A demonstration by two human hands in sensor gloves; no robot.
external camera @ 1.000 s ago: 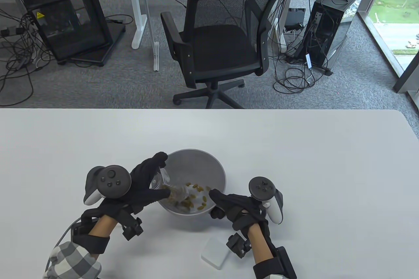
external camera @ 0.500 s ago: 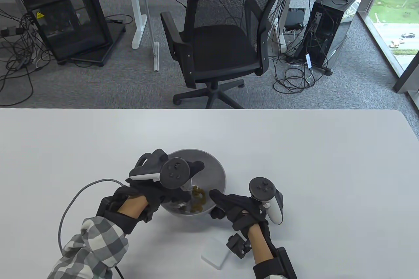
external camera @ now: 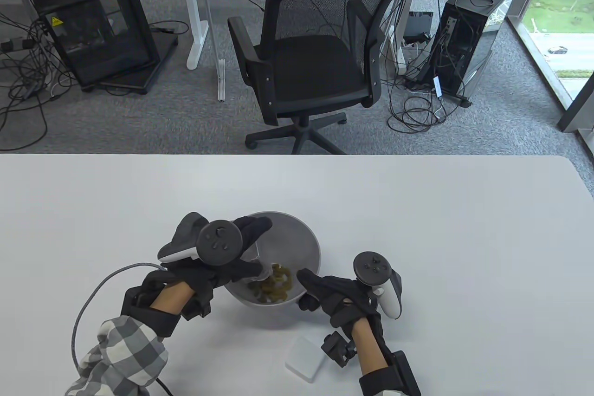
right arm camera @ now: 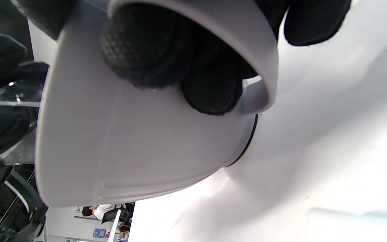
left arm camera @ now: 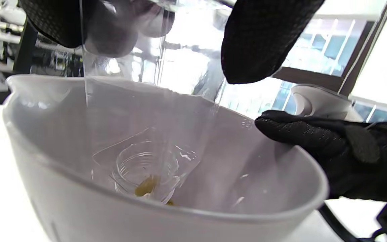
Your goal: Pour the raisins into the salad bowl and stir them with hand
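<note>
A grey salad bowl (external camera: 297, 240) stands on the white table, with a heap of yellow-green raisins (external camera: 274, 281) on its bottom. My left hand (external camera: 253, 249) grips a clear plastic container (left arm camera: 146, 158) and holds it tipped mouth-down inside the bowl (left arm camera: 180, 211). One or two raisins (left arm camera: 146, 186) still sit at the container's mouth. My right hand (external camera: 304, 289) holds the bowl at its near right rim. In the right wrist view its fingers (right arm camera: 210, 87) curl round the bowl's handle lip, against the outer wall (right arm camera: 129, 144).
A small white flat box (external camera: 306, 359) lies on the table just in front of the bowl, beside my right wrist. A grey cable (external camera: 93, 294) loops on the table left of my left arm. A black office chair (external camera: 311, 57) stands beyond the table's far edge.
My left hand has rolled over, tipping the container steeply into the bowl, then drifted a little left. The raisins have gone from scattered to a heap. The right hand has not moved.
</note>
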